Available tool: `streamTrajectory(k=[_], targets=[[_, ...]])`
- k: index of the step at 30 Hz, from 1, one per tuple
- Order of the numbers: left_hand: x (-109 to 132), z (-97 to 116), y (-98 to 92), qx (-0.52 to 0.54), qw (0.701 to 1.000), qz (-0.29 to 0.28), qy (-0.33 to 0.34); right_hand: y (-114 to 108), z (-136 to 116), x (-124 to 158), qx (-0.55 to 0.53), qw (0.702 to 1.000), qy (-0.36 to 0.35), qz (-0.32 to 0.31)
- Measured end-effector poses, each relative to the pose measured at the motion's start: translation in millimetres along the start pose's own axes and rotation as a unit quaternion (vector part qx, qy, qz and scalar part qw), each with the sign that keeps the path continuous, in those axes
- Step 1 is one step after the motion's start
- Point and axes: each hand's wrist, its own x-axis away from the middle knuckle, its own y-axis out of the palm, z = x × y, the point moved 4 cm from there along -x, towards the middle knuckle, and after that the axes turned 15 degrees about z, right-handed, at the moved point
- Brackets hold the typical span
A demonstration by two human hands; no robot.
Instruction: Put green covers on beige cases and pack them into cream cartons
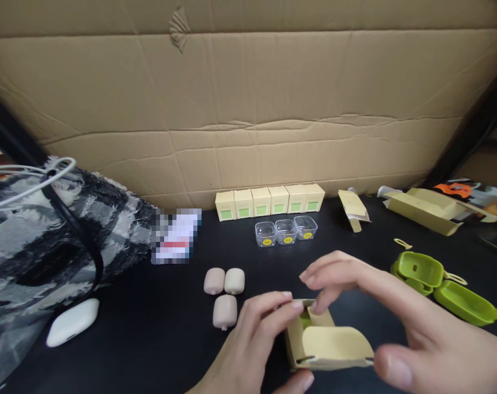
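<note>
My left hand (252,345) grips a small pale-yellow carton (328,342) by its left side, low in the middle of the view. The carton's lid flap stands open toward me, and something green shows inside. My right hand (391,323) reaches over from the right, its fingertips pinched at the carton's open top rim and its thumb near the flap's right end. Three beige pods (224,293) lie just left of my hands. To the right sit green silicone cases (440,282), two of them stacked.
Several closed yellow boxes (269,201) line the cardboard wall, with three clear plastic cups (286,231) in front. An opened carton (354,209) and a flat tray box (424,209) lie at the back right. A plaid cloth (47,230) and a white case (72,322) are on the left.
</note>
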Motion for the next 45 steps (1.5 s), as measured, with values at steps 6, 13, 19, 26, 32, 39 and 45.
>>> streamTrajectory(k=[6, 13, 19, 26, 32, 39, 45], targets=[[0.2, -1.7, -1.9, 0.038, 0.999, 0.005, -0.001, 7.5, -5.9, -3.8, 0.036, 0.998, -0.055, 0.009], [5.6, -7.1, -0.6, 0.071, 0.996, 0.028, -0.047, 20.8, 22.2, -8.3, -0.030, 0.993, 0.105, 0.040], [0.7, -2.6, -0.9, 0.045, 0.999, 0.006, -0.029, 30.3, 35.9, -6.6, -0.092, 0.969, 0.227, 0.013], [-3.0, 0.7, -2.2, 0.034, 0.999, -0.004, -0.006, 34.4, 38.3, -4.1, -0.105, 0.967, 0.233, 0.020], [-6.1, 6.0, -5.7, -0.012, 0.999, -0.030, 0.032, 36.5, 39.8, -5.6, -0.135, 0.966, 0.221, 0.018], [-58.2, 28.8, -53.4, -0.156, 0.984, 0.003, 0.087, 33.8, 53.1, -12.0, -0.262, 0.931, 0.241, 0.076], [-106.8, -47.4, -94.7, -0.130, 0.988, 0.050, -0.069, 53.4, 56.3, -3.7, -0.246, 0.934, 0.260, -0.001]])
